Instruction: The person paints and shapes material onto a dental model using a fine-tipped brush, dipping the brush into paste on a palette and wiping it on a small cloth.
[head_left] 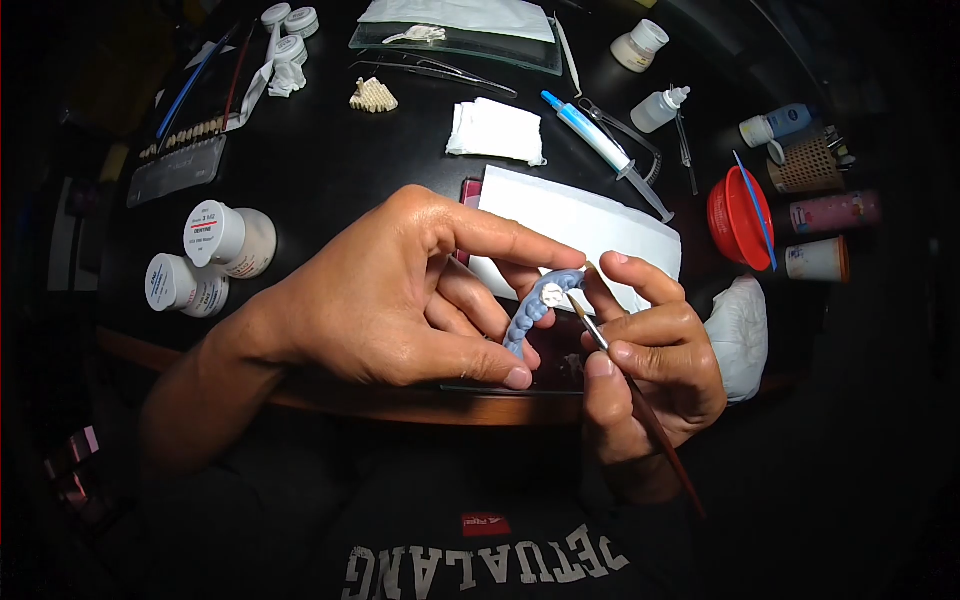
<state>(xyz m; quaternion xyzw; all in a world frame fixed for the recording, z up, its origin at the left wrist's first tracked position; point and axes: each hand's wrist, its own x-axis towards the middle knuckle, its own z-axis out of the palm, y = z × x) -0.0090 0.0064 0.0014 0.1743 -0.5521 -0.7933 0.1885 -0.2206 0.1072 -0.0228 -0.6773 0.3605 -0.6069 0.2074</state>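
My left hand [400, 300] grips a blue-grey dental arch model [520, 320] between its thumb and fingers. A white tooth piece [551, 294] sits on the model, near its upper bend. My right hand [650, 360] holds a thin brush [645, 405] with a dark red handle, its tip beside the white tooth. The right index fingertip is near the right end of the model. Under and behind the hands lies a white paper sheet [610, 225].
Two labelled jars [228, 238] stand at the left. Behind the hands are a folded white tissue [495, 130], a blue syringe [590, 132] and tweezers [430, 70]. At the right stand a red bowl [735, 220], a cup [815, 260] and a crumpled white cloth [738, 335].
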